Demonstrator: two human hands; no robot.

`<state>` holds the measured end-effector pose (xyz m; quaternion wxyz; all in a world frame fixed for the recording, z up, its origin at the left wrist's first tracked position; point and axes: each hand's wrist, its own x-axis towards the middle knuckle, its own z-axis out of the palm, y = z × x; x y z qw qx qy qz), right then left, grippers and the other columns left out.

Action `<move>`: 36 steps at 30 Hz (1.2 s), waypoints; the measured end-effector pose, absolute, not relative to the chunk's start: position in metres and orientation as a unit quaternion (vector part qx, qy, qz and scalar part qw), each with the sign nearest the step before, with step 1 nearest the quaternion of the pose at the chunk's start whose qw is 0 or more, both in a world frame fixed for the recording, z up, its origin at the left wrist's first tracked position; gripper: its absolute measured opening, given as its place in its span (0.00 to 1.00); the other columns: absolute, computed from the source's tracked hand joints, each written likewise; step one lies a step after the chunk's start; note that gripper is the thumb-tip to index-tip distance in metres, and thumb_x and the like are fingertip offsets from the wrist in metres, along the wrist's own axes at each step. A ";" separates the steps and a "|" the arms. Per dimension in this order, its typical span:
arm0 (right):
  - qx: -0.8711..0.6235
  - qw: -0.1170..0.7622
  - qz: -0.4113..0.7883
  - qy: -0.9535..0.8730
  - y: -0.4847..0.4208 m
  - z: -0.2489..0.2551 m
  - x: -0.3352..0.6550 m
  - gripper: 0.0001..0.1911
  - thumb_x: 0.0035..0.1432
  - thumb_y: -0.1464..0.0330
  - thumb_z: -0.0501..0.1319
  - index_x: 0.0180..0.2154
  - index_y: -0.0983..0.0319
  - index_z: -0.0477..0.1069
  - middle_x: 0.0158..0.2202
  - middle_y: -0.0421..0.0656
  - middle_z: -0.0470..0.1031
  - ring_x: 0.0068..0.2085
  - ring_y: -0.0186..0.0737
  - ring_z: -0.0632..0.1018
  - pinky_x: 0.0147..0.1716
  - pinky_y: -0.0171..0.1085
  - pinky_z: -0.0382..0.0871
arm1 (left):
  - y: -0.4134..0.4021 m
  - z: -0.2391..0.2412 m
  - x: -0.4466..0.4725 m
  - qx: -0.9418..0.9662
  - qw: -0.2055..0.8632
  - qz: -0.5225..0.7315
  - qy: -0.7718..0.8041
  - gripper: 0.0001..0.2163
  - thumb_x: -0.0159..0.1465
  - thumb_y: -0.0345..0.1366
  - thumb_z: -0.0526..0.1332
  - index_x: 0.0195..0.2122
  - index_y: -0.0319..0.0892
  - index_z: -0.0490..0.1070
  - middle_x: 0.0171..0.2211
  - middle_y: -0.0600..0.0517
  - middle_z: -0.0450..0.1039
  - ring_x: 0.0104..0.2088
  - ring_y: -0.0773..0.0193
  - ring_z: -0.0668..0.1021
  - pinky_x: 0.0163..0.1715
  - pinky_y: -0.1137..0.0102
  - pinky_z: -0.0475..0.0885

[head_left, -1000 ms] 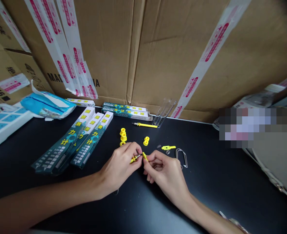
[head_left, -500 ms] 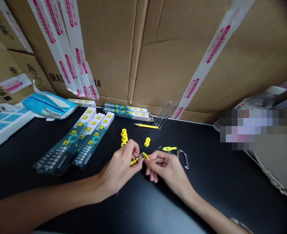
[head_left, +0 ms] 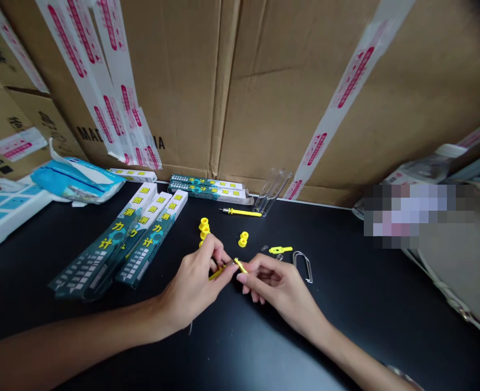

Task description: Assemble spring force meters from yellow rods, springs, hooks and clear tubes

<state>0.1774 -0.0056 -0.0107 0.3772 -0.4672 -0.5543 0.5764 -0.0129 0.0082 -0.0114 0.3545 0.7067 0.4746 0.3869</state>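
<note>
My left hand (head_left: 197, 282) is closed in a pinch on a small yellow rod with a metal end (head_left: 219, 270), held just above the black table (head_left: 366, 304). My right hand (head_left: 275, 282) pinches a small yellow piece (head_left: 240, 265) at the rod's metal tip, so the two parts meet between my fingertips. Loose yellow caps (head_left: 203, 227) lie just beyond my left hand, and two more yellow caps (head_left: 243, 238) sit beyond the fingertips. A flat yellow part (head_left: 281, 250) and a metal hook loop (head_left: 303, 265) lie close to my right hand.
Three long dark-green boxes (head_left: 121, 244) lie fanned at the left, with more boxes (head_left: 207, 187) against the cardboard wall (head_left: 264, 81). A yellow rod (head_left: 242, 212) and clear tubes (head_left: 271, 190) rest at the back. A blue packet (head_left: 75, 179) and a white box (head_left: 4, 209) sit far left.
Both hands stayed together at the table's middle, still pinching the yellow parts. The left fingers shifted slightly along the rod, which now tilts lower.
</note>
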 end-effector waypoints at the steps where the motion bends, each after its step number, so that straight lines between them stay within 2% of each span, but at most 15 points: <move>1: -0.467 0.380 0.569 -0.559 -0.006 -0.010 0.178 0.17 0.54 0.58 0.72 0.28 0.62 0.71 0.24 0.38 0.75 0.23 0.30 0.71 0.23 0.30 0.65 | 0.009 -0.010 -0.013 0.703 0.363 0.387 0.474 0.10 0.65 0.35 0.61 0.34 0.47 0.57 0.33 0.57 0.75 0.29 0.65 0.79 0.32 0.69 0.74; 8: -0.465 0.391 0.557 -0.566 -0.005 -0.006 0.179 0.19 0.61 0.54 0.64 0.28 0.62 0.71 0.26 0.38 0.73 0.25 0.31 0.69 0.26 0.32 0.63 | 0.010 -0.005 -0.012 0.669 0.440 0.388 0.457 0.12 0.65 0.37 0.63 0.33 0.46 0.56 0.34 0.55 0.76 0.30 0.65 0.81 0.30 0.71 0.74; 12: -0.464 0.388 0.569 -0.557 -0.004 -0.005 0.179 0.17 0.59 0.54 0.66 0.34 0.62 0.73 0.26 0.39 0.74 0.27 0.33 0.71 0.27 0.33 0.64 | 0.012 -0.006 -0.011 0.639 0.504 0.383 0.437 0.14 0.65 0.37 0.62 0.32 0.47 0.54 0.34 0.54 0.77 0.29 0.65 0.81 0.23 0.73 0.74; 16: -0.482 0.384 0.568 -0.546 -0.003 -0.005 0.179 0.18 0.56 0.56 0.68 0.41 0.63 0.76 0.26 0.39 0.75 0.28 0.35 0.73 0.28 0.34 0.66 | 0.015 -0.006 -0.010 0.622 0.542 0.380 0.418 0.14 0.65 0.36 0.62 0.31 0.47 0.53 0.32 0.55 0.76 0.28 0.66 0.80 0.22 0.74 0.75; 22: -0.509 0.379 0.541 -0.552 -0.003 -0.007 0.179 0.17 0.55 0.58 0.69 0.40 0.63 0.78 0.24 0.38 0.74 0.26 0.34 0.71 0.28 0.35 0.64 | 0.018 -0.010 -0.011 0.616 0.566 0.373 0.402 0.14 0.66 0.38 0.60 0.30 0.47 0.52 0.31 0.55 0.73 0.28 0.66 0.79 0.22 0.74 0.74; 26: -0.521 0.369 0.524 -0.563 -0.002 -0.005 0.181 0.17 0.58 0.55 0.67 0.31 0.64 0.79 0.21 0.38 0.72 0.24 0.33 0.68 0.26 0.34 0.60 | 0.018 -0.012 -0.012 0.623 0.571 0.359 0.397 0.13 0.67 0.40 0.59 0.30 0.46 0.53 0.27 0.58 0.69 0.25 0.68 0.76 0.22 0.74 0.73; 29: -0.520 0.364 0.533 -0.559 0.000 -0.002 0.182 0.20 0.58 0.52 0.66 0.28 0.64 0.77 0.19 0.37 0.69 0.22 0.31 0.65 0.23 0.33 0.56 | 0.016 -0.010 -0.011 0.627 0.568 0.347 0.405 0.13 0.63 0.39 0.63 0.31 0.46 0.55 0.29 0.58 0.68 0.25 0.69 0.74 0.23 0.75 0.72; 32: -0.515 0.372 0.541 -0.551 0.000 0.001 0.181 0.23 0.57 0.49 0.65 0.27 0.63 0.75 0.20 0.36 0.68 0.21 0.30 0.64 0.22 0.33 0.56 | 0.017 -0.009 -0.011 0.630 0.553 0.335 0.429 0.12 0.60 0.38 0.66 0.35 0.45 0.60 0.30 0.58 0.68 0.25 0.70 0.73 0.23 0.75 0.72; 36: -0.510 0.393 0.535 -0.547 -0.002 0.003 0.178 0.24 0.58 0.48 0.64 0.26 0.62 0.72 0.21 0.36 0.68 0.23 0.31 0.66 0.24 0.33 0.60 | 0.018 -0.006 -0.012 0.652 0.537 0.293 0.447 0.11 0.65 0.42 0.62 0.44 0.43 0.67 0.27 0.56 0.74 0.23 0.67 0.73 0.20 0.75 0.68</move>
